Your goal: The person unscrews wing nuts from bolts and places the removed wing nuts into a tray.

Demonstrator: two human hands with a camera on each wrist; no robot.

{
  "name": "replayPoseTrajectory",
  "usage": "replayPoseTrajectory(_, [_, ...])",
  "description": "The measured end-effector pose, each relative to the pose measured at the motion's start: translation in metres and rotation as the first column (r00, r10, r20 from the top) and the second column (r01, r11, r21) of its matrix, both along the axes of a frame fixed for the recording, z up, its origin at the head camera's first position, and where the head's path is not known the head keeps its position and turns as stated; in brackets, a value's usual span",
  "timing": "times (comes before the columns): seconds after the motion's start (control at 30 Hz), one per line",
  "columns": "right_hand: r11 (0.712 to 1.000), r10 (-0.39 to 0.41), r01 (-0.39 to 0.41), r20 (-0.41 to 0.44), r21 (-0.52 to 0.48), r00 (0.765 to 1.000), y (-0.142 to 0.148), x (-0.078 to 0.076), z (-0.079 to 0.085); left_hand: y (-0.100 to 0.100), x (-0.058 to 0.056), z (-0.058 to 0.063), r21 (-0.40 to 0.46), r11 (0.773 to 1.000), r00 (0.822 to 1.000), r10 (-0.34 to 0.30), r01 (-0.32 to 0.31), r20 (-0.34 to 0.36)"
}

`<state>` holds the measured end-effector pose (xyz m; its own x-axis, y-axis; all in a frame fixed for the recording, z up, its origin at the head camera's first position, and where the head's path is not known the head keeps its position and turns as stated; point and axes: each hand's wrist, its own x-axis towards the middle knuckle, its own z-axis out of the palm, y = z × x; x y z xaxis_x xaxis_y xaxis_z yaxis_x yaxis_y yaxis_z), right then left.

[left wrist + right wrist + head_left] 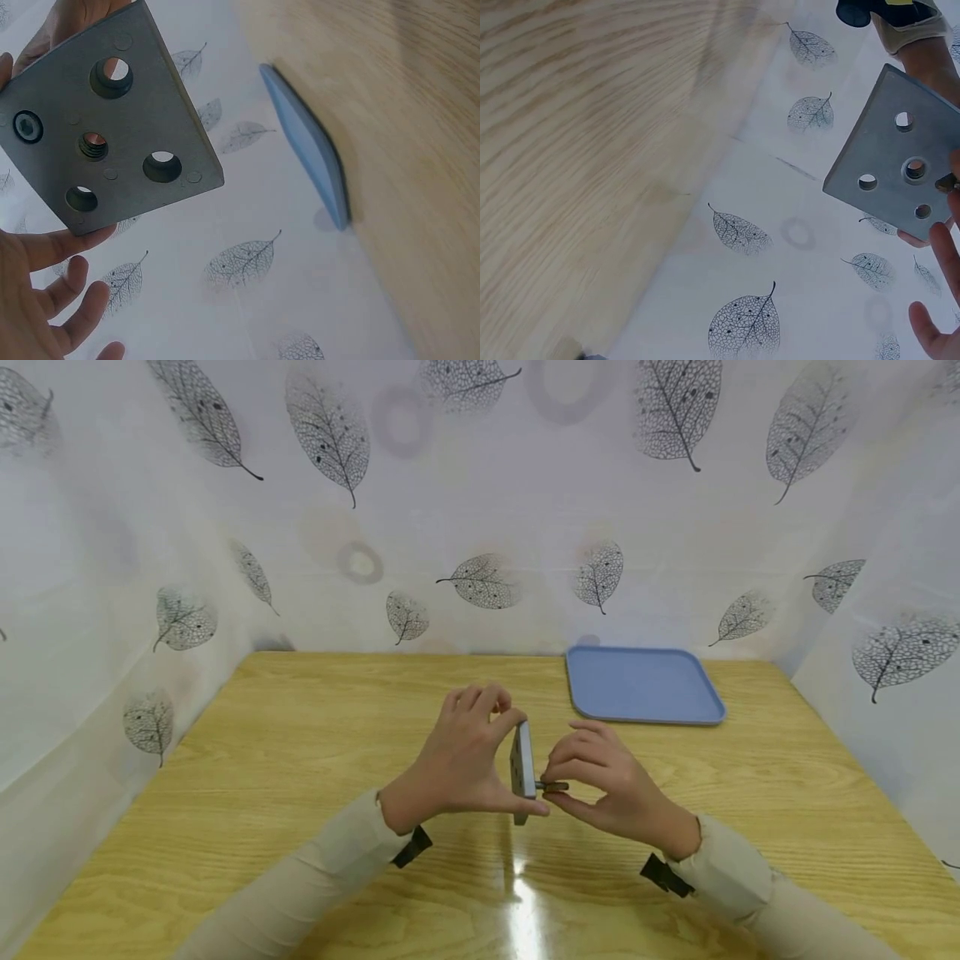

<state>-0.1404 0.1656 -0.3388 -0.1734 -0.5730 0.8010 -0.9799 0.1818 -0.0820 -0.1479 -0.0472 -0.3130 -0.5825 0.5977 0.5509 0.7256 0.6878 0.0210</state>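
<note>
My left hand [463, 768] grips a square grey metal plate [527, 758] by its edges, between thumb and index finger. The plate stands upright above the table. On its right side, my right hand [609, 777] pinches the flat, brownish end of a small screw [557, 787], whose thin shaft meets the plate. Several round holes pierce the plate [142, 120] in the left wrist view; the middle one is threaded, and a dark round end fills a corner hole. In the right wrist view, fingers partly hide the screw's end [948, 183] beside the plate [881, 139].
A blue tray [641, 685] lies at the back right of the wooden table [360, 718]. White cloth with a leaf print [480, 510] hangs behind the table and along both sides. Dark straps are at both wrists.
</note>
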Motion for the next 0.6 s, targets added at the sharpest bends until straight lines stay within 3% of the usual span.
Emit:
replayPoseTrajectory(0.1, [1.0, 0.005, -0.005, 0.005, -0.011, 1.0, -0.0004, 0.0006, -0.0001, 0.0001, 0.0002, 0.0003, 0.003, 1.0, 1.0, -0.003, 0.003, 0.001])
replayPoseTrajectory(0.23, [0.999, 0.032, -0.034, 0.133, 0.01, 0.991, 0.0015, 0.0012, 0.0013, -0.0001, 0.0005, 0.0007, 0.0, 1.0, 1.0, -0.007, 0.007, 0.001])
replayPoseTrajectory(0.43, [0.991, 0.02, -0.065, 0.345, 0.118, 0.938, 0.0081, 0.0007, 0.0013, 0.0, 0.0002, -0.0001, 0.002, 1.0, 1.0, -0.01, 0.01, 0.005])
replayPoseTrajectory(0.6, [0.984, 0.011, -0.084, 0.423, 0.154, 0.906, 0.0084, 0.0012, 0.0021, -0.0002, 0.0, -0.0001, 0.001, 1.0, 1.0, -0.007, 0.007, 0.014])
